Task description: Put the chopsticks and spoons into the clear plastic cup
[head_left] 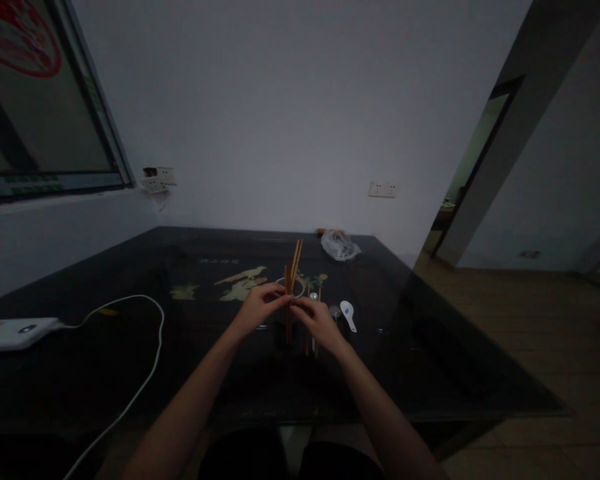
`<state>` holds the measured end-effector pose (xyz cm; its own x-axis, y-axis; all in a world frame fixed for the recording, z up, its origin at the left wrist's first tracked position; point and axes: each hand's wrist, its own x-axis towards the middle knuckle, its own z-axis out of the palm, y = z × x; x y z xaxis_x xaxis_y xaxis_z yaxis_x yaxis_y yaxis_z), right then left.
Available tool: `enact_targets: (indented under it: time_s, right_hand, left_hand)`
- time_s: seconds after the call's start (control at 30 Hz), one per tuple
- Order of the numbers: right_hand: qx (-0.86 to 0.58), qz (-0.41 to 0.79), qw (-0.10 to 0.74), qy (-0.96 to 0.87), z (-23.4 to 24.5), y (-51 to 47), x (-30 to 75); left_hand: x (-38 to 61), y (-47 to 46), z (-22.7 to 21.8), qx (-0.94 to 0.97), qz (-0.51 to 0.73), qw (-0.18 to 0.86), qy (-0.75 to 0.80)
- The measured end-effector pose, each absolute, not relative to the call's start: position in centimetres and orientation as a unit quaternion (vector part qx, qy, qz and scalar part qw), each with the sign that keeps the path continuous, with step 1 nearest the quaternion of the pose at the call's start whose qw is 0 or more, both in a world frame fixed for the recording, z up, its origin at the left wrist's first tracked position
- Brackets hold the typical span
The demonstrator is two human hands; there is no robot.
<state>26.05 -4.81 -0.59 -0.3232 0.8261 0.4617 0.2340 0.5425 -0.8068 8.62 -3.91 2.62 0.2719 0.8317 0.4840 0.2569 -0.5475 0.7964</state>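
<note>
My left hand [258, 308] and my right hand [320, 323] meet above the dark table, fingers closed in a pinch on wooden chopsticks [289, 328] held roughly upright. How many they hold is unclear in the dim light. Just behind my fingers is a round bowl [300, 291], partly hidden by them. More chopsticks [297, 257] rise at a slant from the bowl's area. Right of my right hand lie a white patterned soup spoon [348, 315] and a small metal spoon [335, 311]. Loose chopsticks [307, 345] and another spoon [313, 297] lie near that hand, partly covered.
A crumpled clear plastic bag [339, 245] lies at the table's far edge. To the left, a white device [17, 335] trails a white cable [159, 347] over the near edge. A dark flat object [445, 353] lies on the right of the glossy table [390, 387].
</note>
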Motion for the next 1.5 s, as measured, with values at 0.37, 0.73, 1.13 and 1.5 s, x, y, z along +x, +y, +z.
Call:
enact_targets:
  time_s: [0.37, 0.73, 1.13, 1.5]
  right_hand:
    - [-0.400, 0.327, 0.608, -0.603, -1.8, -2.6, 27.9]
    - [-0.388, 0.397, 0.540, -0.633, -6.0, 0.5, 25.7]
    - [-0.381, 0.407, 0.499, -0.663, -6.3, 0.5, 24.7]
    - [-0.402, 0.383, 0.519, -0.650, -7.2, 1.1, 23.7]
  left_hand:
    - [7.6, -3.5, 3.0, 0.648, 0.575, 0.316, 0.387]
    - [4.9, -2.1, 3.7, 0.462, 0.750, 0.301, 0.366]
    - [6.3, 1.6, 9.5, 0.562, 0.722, 0.178, 0.362]
    - [7.7, 6.2, 5.6, 0.657, 0.575, 0.238, 0.426]
